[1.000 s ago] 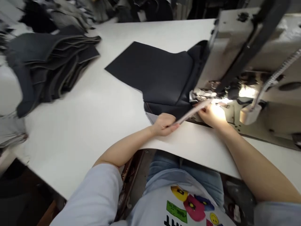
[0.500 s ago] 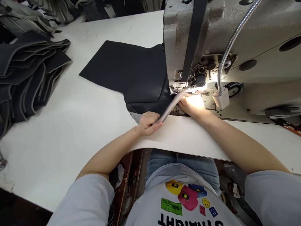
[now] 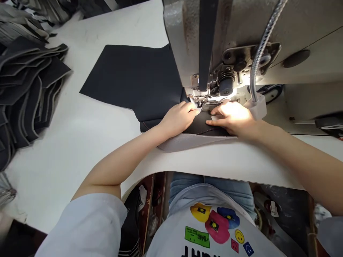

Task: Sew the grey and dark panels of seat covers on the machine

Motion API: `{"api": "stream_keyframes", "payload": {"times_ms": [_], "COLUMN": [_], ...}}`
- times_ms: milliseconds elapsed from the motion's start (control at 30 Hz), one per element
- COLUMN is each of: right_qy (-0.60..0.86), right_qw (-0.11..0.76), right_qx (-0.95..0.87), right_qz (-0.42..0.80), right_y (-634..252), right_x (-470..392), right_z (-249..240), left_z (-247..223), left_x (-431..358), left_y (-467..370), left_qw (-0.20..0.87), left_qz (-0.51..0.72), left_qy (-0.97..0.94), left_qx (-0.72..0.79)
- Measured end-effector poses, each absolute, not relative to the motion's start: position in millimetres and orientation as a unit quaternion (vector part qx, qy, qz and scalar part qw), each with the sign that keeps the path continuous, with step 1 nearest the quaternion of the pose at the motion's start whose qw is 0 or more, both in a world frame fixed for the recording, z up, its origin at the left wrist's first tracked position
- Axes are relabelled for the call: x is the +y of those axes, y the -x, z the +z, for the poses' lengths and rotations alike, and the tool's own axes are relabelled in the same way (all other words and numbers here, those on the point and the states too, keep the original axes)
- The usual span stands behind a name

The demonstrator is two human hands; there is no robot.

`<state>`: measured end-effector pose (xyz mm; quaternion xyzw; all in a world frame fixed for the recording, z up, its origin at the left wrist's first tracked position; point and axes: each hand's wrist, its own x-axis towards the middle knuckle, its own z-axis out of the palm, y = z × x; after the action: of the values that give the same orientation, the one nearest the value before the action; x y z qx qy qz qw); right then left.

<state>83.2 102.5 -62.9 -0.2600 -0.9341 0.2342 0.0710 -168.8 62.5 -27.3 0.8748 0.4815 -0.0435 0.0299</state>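
Note:
A dark leather-like panel (image 3: pixel 134 78) lies on the white table and runs under the needle area of a sewing machine (image 3: pixel 184 53). Along its near edge, a stitched strip shows a pale grey backing (image 3: pixel 193 142) hanging over toward me. My left hand (image 3: pixel 178 119) rests on the panel just left of the presser foot (image 3: pixel 200 103), its fingers bent together and gripping the material there. On the right side of the foot, my right hand (image 3: pixel 235 116) lies on the strip with thumb and forefinger spread. Bright lamp light washes out part of that hand.
A pile of dark foam-backed pieces (image 3: pixel 29 89) sits on the left of the white table (image 3: pixel 66 171). More grey pieces (image 3: pixel 21 21) are heaped at the far left. A flexible metal lamp neck (image 3: pixel 264 50) with a white head (image 3: pixel 257 106) hangs close to my right hand.
The raised flap has been laid down, so its stitched dark face now shows near the foot. My left hand has moved up toward the needle; my right hand has shifted right and spread its fingers.

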Motion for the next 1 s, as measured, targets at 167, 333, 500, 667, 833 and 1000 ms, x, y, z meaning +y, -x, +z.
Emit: {"api": "stream_keyframes", "payload": {"times_ms": [167, 333, 500, 667, 833, 1000], "right_qy": [0.104, 0.104, 0.085, 0.026, 0.062, 0.219], "right_qw": [0.099, 0.112, 0.124, 0.123, 0.111, 0.086], "right_qx": [-0.962, -0.967, -0.972, -0.982, -0.990, -0.970], "right_qz": [0.233, 0.203, 0.178, 0.143, 0.068, 0.059], "right_y": [-93.8, -84.4, -75.3, -63.7, -24.4, 39.9], "right_x": [66.0, 53.4, 56.2, 55.3, 34.4, 16.3], "right_z": [-57.5, -67.0, -75.2, -77.1, -73.3, -67.7], "left_z": [-40.9, -50.4, -58.3, -58.5, -52.5, -56.0], "left_x": [69.6, 73.5, 76.9, 79.9, 88.0, 92.9], "left_y": [164.0, 160.4, 151.9, 160.1, 171.3, 170.2], "left_qw": [0.033, -0.003, -0.052, -0.097, -0.105, -0.108], "left_qz": [0.008, 0.028, 0.019, 0.036, 0.051, 0.031], "left_qy": [-0.861, -0.872, -0.872, -0.892, -0.908, -0.920], "left_qx": [0.508, 0.489, 0.487, 0.441, 0.403, 0.374]}}
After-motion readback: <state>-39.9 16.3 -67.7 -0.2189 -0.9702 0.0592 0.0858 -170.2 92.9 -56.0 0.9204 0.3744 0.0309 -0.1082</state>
